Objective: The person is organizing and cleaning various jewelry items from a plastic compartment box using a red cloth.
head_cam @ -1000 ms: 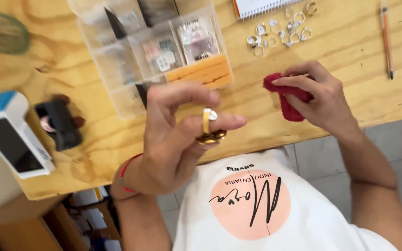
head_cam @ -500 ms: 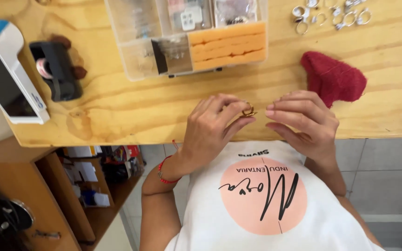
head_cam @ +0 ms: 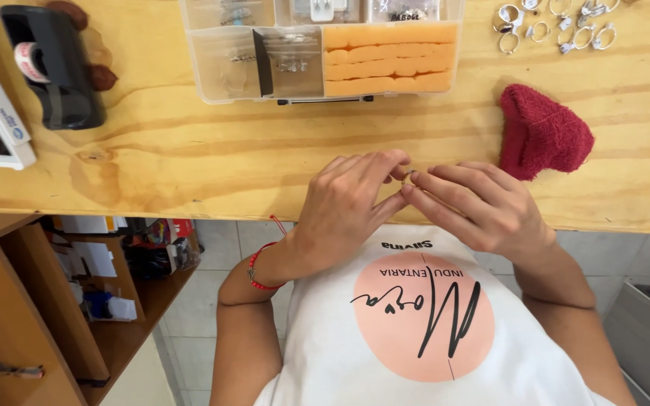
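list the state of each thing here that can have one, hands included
left hand: fingertips pinched on a small ring
right hand: fingertips meeting the left hand's at the small ring
small ring: held between both hands, just above the table edge
clear organizer box: lid open
orange foam insert: seated in its compartment
red cloth: crumpled, lying untouched
loose rings: scattered on the wooden table

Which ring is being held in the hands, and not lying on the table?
The small ring pinched between the fingertips of the left hand and right hand. The other rings lie loose at the table's far right.
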